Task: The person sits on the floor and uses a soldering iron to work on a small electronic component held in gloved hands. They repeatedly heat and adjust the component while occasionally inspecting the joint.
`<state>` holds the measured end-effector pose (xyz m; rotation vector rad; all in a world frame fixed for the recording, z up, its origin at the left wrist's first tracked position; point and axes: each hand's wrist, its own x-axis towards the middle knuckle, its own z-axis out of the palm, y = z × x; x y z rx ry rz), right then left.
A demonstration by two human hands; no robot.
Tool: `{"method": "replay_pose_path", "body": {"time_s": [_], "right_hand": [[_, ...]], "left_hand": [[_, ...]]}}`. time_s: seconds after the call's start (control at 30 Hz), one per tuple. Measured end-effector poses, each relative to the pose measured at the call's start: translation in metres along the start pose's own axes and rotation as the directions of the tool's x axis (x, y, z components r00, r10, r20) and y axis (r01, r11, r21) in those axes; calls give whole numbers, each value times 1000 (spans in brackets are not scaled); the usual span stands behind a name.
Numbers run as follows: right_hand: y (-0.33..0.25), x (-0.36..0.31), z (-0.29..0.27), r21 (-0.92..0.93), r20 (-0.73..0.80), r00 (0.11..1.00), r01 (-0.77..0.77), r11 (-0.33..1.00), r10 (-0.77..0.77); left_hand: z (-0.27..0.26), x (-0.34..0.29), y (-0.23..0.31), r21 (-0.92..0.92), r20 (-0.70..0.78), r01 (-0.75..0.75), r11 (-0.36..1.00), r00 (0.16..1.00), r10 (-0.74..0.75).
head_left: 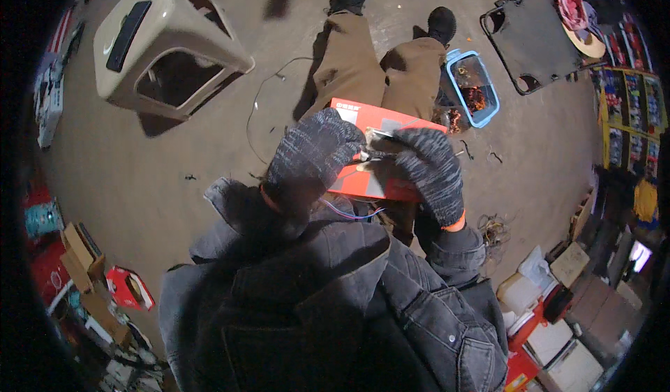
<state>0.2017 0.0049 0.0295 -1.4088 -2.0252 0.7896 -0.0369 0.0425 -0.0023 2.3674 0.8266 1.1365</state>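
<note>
A red-orange flat box point(352, 185) lies across my lap, with small pale and metallic pieces on top of it. Over its left part is my left hand point(314, 149) in a dark grey knitted glove, its fingers closed in a pinch. My right hand point(431, 168), gloved alike, is bent inward from the right with closed fingers. Between the fingertips of both hands shows a small dark and metallic piece point(377, 155); its kind is too small to make out. Thin pink and blue wires point(352, 215) hang below the box's near edge.
Ahead to the left a beige plastic stool point(157, 22) lies tipped over. A blue-rimmed tub point(495, 104) with coppery bits stands right of my legs, near a black folding chair point(534, 39). A thin cable point(252, 116) and a wire tangle point(494, 233) lie on the floor.
</note>
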Motion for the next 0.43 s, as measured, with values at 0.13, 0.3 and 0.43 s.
{"method": "replay_pose_path", "body": {"time_s": [0.13,0.3,0.43], "right_hand": [[-26,1,2,-202,-13,997,68,977,-72],[-47,-1,-5,-281,-210,977,-34,959,-27],[-50,-3,-3,-144,-379,913,-219,965,151]], "left_hand": [[-6,12,12,-63,53,120,991,992,-117],[-9,32,34,153,-308,345,926,907,-287],[-25,27,43,-17,2,94,995,996,-94]]}}
